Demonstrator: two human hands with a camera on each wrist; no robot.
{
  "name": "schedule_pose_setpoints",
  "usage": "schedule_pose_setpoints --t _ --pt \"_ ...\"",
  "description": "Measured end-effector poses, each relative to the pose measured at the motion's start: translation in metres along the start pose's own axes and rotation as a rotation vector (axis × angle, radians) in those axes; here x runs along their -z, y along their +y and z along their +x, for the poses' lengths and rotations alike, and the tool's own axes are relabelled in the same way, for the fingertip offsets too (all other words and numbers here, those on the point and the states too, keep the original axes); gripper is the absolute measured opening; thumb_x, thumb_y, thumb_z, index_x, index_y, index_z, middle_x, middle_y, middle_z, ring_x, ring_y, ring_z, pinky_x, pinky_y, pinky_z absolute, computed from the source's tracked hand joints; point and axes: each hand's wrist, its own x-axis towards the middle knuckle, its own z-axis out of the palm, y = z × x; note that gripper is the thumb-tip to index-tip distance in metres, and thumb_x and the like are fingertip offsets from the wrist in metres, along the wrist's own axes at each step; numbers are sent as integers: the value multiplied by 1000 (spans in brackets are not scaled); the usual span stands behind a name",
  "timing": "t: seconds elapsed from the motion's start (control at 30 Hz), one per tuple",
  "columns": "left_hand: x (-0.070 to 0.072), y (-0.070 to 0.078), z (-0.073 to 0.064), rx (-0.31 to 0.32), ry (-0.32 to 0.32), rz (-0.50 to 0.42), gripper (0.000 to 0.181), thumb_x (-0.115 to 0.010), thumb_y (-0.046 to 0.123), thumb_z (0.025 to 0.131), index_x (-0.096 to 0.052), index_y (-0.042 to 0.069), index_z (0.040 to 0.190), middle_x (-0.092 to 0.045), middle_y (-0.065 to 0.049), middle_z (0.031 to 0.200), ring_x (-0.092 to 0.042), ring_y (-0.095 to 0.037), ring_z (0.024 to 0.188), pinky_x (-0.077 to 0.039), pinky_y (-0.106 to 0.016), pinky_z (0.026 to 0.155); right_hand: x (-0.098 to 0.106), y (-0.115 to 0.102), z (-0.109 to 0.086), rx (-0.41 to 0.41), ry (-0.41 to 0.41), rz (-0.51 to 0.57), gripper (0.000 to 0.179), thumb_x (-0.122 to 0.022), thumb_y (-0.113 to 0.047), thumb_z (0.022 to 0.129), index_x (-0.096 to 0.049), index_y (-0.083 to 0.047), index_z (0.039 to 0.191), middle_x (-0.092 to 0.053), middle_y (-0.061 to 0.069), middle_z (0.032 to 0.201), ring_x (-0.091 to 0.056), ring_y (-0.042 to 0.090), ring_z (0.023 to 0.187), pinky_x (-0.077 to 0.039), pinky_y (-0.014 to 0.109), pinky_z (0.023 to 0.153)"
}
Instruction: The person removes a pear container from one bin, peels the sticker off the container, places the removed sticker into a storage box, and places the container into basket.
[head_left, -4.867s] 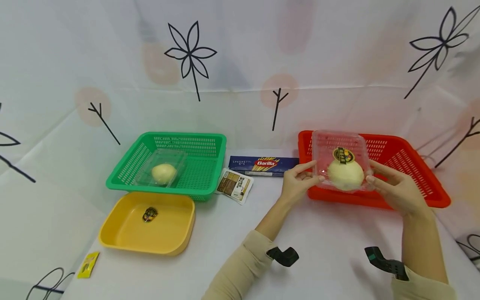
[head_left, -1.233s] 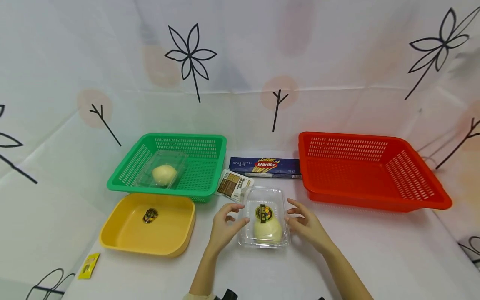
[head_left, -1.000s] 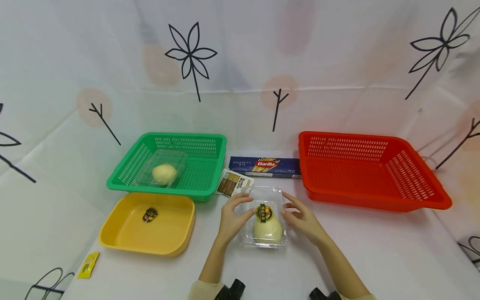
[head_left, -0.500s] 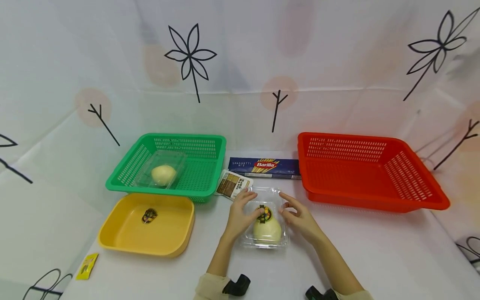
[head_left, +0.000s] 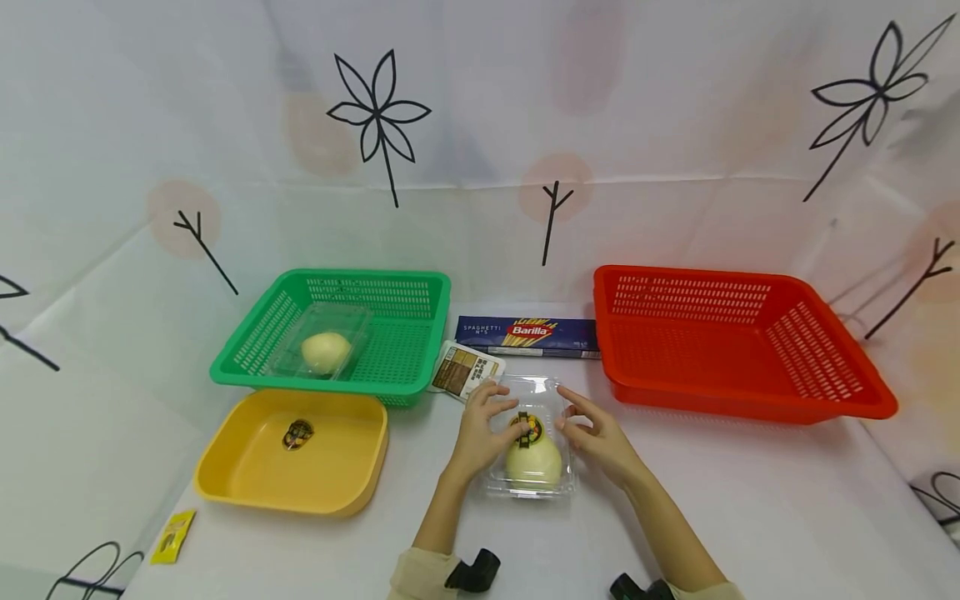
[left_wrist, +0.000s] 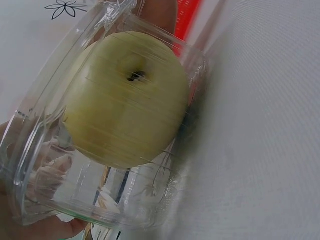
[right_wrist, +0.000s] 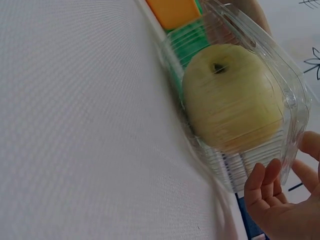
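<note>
A clear plastic clamshell box (head_left: pixel 531 492) with a pale yellow round fruit (head_left: pixel 534 463) inside lies on the white table, directly in front of me. A round dark label (head_left: pixel 534 427) with a strip sits on its lid. My left hand (head_left: pixel 480 433) spans the box's upper left side, thumb tip at the label's left edge and fingers bent at the far left corner. On the other side, my right hand (head_left: pixel 596 437) has its fingertips at the right rim, thumb and fingers bent there. The right wrist view shows those fingertips (right_wrist: pixel 272 172) close against the plastic edge.
A green basket (head_left: pixel 405 387) holds another boxed fruit (head_left: pixel 326 352). In front stands a yellow tub (head_left: pixel 292 492) with a round label (head_left: pixel 297 433) inside. Behind lie a spaghetti box (head_left: pixel 528 335) and a flat packet (head_left: pixel 467 371). A red basket (head_left: pixel 738 408) is right; a yellow sachet (head_left: pixel 173 537), left.
The clamshell box has come from over the red basket down to the table. My left hand has since slid right over the lid, its thumb reaching the label; the right hand barely moved lately.
</note>
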Motion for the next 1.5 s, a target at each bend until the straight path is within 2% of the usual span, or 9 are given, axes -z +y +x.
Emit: schedule_pose_setpoints --t 0.3,0.43,0.63,0.83,0.93,1.13,1.3,1.5 --pt "0 1 0 -17 13 -5 26 -79 14 73 -72 -3 92 -58 -18 110 -42 -37 122 -29 -55 104 -1 -3 -3 7 -2 30 57 -59 -5 90 -36 2 142 -43 20 103 -54 11 68 -44 21 58" --pt "-1 0 0 -29 15 -8 24 -78 14 73 -72 -2 91 -58 -19 110 -41 -41 122 -28 -58 104 -1 -2 -2 9 -6 31 57 -59 -4 90 -36 3 142 -43 19 103 -54 10 67 -44 22 58" --pt "-1 0 0 -33 26 -2 20 -78 13 74 -72 -1 88 -59 -17 108 -43 -37 120 -29 -56 104 1 0 -1 -4 1 10 58 -60 -7 89 -36 3 141 -43 15 101 -55 12 69 -45 22 59" --pt "-2 5 3 8 59 27 12 -77 8 73 -72 1 81 -61 -10 96 -47 -29 108 -33 -50 100 2 0 0 -8 3 11 58 -61 -7 89 -38 1 141 -43 15 102 -55 12 69 -45 21 58" --pt "-4 7 6 38 72 43 9 -77 5 71 -72 1 77 -61 -9 92 -47 -28 107 -33 -49 100 1 -1 -1 -3 1 21 58 -61 -6 89 -37 2 141 -43 15 102 -55 11 68 -44 21 58" --pt "-6 10 9 97 76 58 6 -76 4 72 -70 2 72 -61 -8 90 -45 -30 111 -31 -53 98 0 -2 -2 3 0 32 58 -61 -4 89 -36 5 141 -42 17 102 -54 11 68 -42 20 57" --pt "-7 11 8 111 71 64 6 -74 4 74 -68 3 72 -61 -8 90 -43 -33 116 -31 -57 96 0 -3 -3 -3 6 20 58 -61 -5 89 -37 2 141 -42 16 102 -54 12 68 -42 20 57" --pt "-7 9 7 103 65 72 6 -72 5 75 -67 3 71 -61 -7 89 -43 -30 115 -33 -57 93 -2 -3 -4 1 6 10 57 -61 -5 89 -37 2 141 -42 18 102 -53 12 66 -43 19 57"
